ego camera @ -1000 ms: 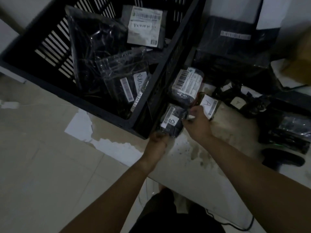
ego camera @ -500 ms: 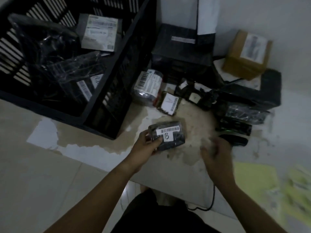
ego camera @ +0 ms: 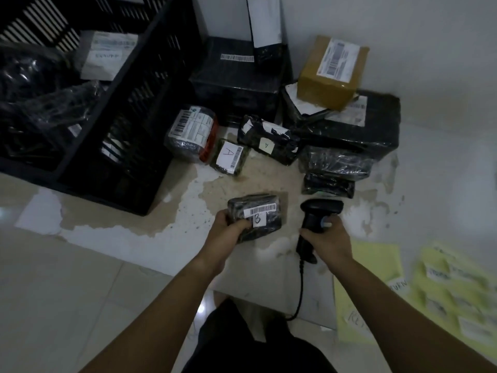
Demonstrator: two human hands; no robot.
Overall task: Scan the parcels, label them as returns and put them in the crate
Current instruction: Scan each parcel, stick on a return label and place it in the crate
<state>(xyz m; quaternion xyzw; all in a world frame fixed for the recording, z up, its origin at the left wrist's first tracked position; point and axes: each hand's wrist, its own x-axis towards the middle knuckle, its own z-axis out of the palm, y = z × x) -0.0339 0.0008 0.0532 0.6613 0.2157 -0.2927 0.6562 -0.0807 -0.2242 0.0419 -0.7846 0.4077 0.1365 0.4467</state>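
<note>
left hand (ego camera: 225, 236) grasping the parcel marked b (ego camera: 255, 216), right hand (ego camera: 329, 238) gripping the black scanner (ego camera: 317, 215) just right of it, black crate (ego camera: 150, 109) far left

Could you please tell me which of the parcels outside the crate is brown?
The brown box with a white label, sitting on the big black parcel by the wall; every other parcel there is wrapped in black.
</note>
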